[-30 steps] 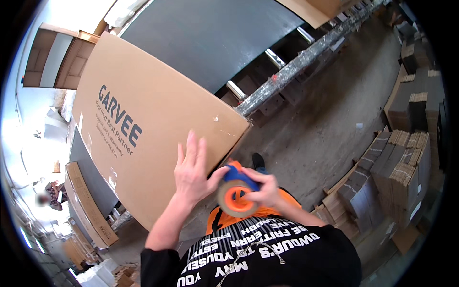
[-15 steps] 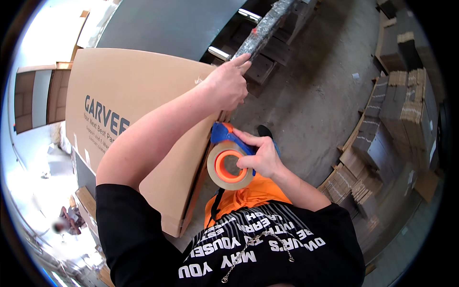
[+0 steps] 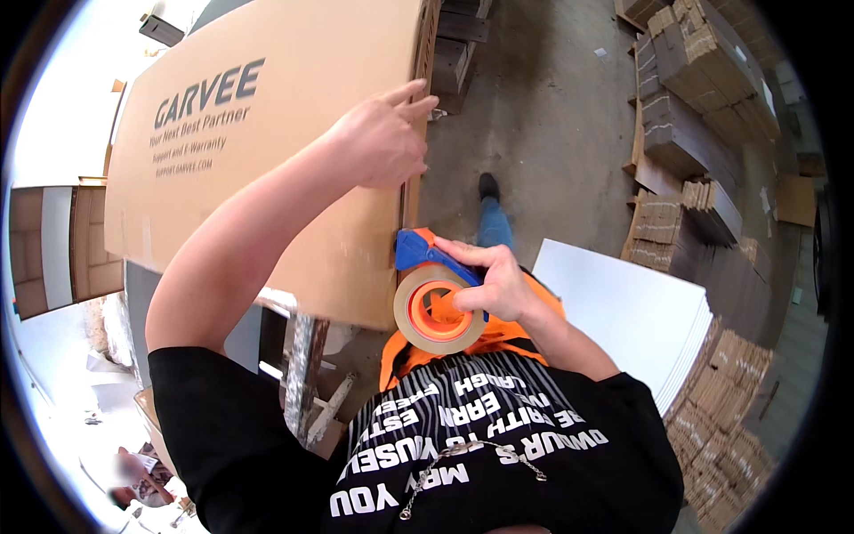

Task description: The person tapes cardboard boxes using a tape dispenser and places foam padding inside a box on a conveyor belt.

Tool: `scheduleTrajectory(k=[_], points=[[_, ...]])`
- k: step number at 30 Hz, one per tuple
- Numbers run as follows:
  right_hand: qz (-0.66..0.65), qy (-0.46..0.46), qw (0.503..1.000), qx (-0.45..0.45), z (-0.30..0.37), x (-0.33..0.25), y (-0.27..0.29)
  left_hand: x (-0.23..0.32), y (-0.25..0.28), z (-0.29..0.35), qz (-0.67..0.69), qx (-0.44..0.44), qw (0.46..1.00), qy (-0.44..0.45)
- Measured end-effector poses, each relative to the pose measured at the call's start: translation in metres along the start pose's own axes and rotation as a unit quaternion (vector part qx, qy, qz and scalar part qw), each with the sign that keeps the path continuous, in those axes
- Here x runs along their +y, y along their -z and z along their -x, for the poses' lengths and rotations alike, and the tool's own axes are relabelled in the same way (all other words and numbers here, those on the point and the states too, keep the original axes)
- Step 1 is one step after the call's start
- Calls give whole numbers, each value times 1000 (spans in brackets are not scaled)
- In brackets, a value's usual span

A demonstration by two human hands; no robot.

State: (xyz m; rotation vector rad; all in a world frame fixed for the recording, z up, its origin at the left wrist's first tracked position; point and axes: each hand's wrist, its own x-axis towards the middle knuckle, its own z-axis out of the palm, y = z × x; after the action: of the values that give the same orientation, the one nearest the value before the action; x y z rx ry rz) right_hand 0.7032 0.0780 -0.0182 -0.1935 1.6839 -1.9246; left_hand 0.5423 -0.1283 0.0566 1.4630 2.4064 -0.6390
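A large brown cardboard box [image 3: 311, 227] with dark printing on its top lies to my left. My left hand [image 3: 384, 138] reaches across it to its right edge. The index and another finger stretch out along that edge, the rest are partly bent, and nothing shows in them. My right hand [image 3: 498, 283] is closed around a blue-and-orange tape dispenser [image 3: 436, 254]. A wide roll of tan tape [image 3: 411, 329] on an orange hub sits in it. The dispenser's head is close against the box's right side, near its closest corner; whether they touch I cannot tell.
Right of me lies a stack of white panels [image 3: 623, 307]. Further right stand several stacks of flat cardboard [image 3: 680, 133] on pallets. Concrete floor [image 3: 551, 142] runs between them and the box. A plastic-wrapped post [image 3: 302, 369] stands below the box's near edge. Another person [image 3: 140, 476] is at lower left.
My view has shifted along the box, which fills more of the upper left. My left hand stays by its right edge. The white panels have come into view; the dispenser stays in my right hand.
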Motion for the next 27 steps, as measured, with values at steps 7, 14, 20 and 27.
scheduleTrajectory(k=[7,14,20,27], points=[[69,-13,997,-30,115,53,-84,88,-18,71,105,38,993,-44],[268,18,963,31,89,58,-130,147,-10,97,138,9,988,-66],[444,36,875,-189,28,80,-209,151,-35,102,140,78,984,-72],[-173,-62,982,47,80,148,-37,179,-42,118,127,75,982,116]])
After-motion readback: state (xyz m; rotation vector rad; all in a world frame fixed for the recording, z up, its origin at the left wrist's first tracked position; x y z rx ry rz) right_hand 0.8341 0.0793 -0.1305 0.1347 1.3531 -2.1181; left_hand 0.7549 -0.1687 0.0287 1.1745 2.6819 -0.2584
